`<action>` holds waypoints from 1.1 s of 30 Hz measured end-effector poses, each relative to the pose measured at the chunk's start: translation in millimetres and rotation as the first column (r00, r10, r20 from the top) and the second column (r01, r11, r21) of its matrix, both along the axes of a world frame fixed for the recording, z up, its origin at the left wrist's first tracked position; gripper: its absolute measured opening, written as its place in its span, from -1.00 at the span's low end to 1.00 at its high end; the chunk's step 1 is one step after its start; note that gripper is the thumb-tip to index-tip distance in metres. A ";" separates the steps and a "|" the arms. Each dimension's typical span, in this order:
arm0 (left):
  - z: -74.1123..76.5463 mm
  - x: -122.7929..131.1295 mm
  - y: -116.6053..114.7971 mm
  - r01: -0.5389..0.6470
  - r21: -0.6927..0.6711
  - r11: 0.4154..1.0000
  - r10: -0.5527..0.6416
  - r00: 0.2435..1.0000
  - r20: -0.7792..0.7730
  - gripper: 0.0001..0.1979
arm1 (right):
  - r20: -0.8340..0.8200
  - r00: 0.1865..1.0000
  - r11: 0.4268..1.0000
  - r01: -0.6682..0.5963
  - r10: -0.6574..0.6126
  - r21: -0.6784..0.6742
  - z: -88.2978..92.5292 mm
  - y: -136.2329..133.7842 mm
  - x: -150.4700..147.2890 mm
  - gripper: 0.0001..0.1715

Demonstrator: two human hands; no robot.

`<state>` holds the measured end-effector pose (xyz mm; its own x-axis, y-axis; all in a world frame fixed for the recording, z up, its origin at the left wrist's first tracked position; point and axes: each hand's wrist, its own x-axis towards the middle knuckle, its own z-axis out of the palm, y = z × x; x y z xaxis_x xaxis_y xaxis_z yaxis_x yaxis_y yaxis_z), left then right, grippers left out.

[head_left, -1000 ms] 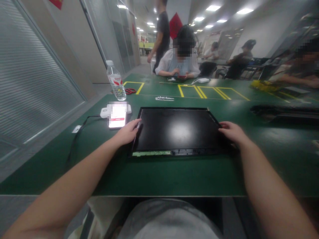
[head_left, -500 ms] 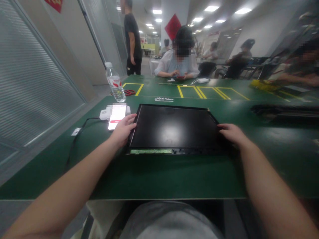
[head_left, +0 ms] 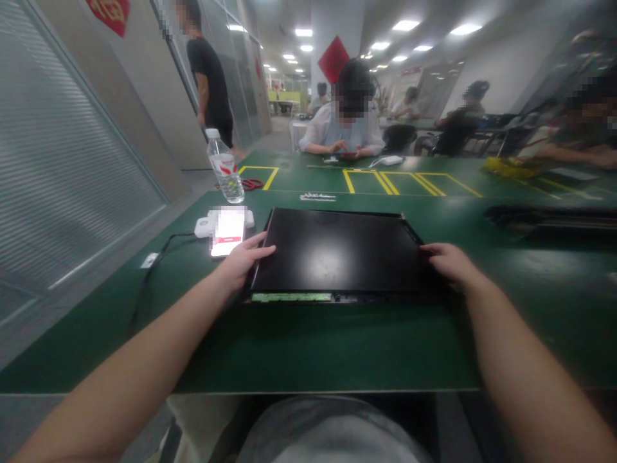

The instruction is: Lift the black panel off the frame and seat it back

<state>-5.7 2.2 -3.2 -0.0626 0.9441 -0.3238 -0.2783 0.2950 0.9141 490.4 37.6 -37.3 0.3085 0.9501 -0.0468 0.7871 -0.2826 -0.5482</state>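
Black panel (head_left: 337,252) lies flat on the green table (head_left: 308,347), straight ahead of me, near edge with its green strip facing me. Since a moment ago it sits squarer to me; the left side has swung a bit. My left hand (head_left: 242,260) grips the panel's left edge, fingers over the top. My right hand (head_left: 450,263) holds the right edge. Phone (head_left: 227,230) just left of the panel, bottle (head_left: 224,165) beyond that.

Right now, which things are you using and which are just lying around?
In use: black screen panel, left hand on its left edge, right hand on its right edge.

Lying about: lit phone, water bottle, red scissors, black cable.
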 end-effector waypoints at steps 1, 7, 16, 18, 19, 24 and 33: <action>-1.2 -2.4 0.7 0.014 0.002 1.000 -0.014 1.000 -0.001 -0.11 | -0.005 1.000 1.000 0.006 -0.006 -0.003 0.5 -0.7 -0.8 -0.31; -7.7 -10.8 5.1 0.053 0.110 0.993 -0.054 0.998 0.010 -0.25 | -0.019 1.000 1.000 -0.009 0.009 0.005 1.6 -0.2 -1.6 -0.25; 2.7 0.4 -3.0 0.030 0.180 0.983 -0.036 0.999 0.029 -0.29 | 0.015 1.000 1.000 -0.003 0.003 -0.006 -0.4 2.1 0.7 -0.26; 3.5 1.0 -4.1 0.023 0.180 0.983 -0.029 0.999 0.031 -0.28 | 0.009 1.000 1.000 0.000 0.000 -0.012 -1.5 2.5 1.7 -0.26; 3.4 0.9 -4.3 0.024 0.179 0.984 -0.029 0.999 0.029 -0.28 | 0.001 1.000 1.000 0.001 -0.001 -0.017 -2.0 2.7 2.2 -0.27; 2.1 -1.3 -3.4 0.082 0.201 0.976 -0.091 0.995 0.032 -0.26 | 0.007 1.000 1.000 -0.003 0.003 0.005 -1.8 2.7 3.1 -0.33; 7.2 4.4 -7.1 0.074 0.333 0.940 -0.078 0.997 -0.002 -0.28 | -0.079 0.996 0.991 0.058 -0.049 0.119 0.1 0.8 -3.3 -0.51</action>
<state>-1.4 -4.9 3.9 0.0151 0.9998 0.0092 -0.2779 -0.0047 0.9606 487.0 38.3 -37.1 0.3589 0.9324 0.0429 0.7279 -0.2508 -0.6382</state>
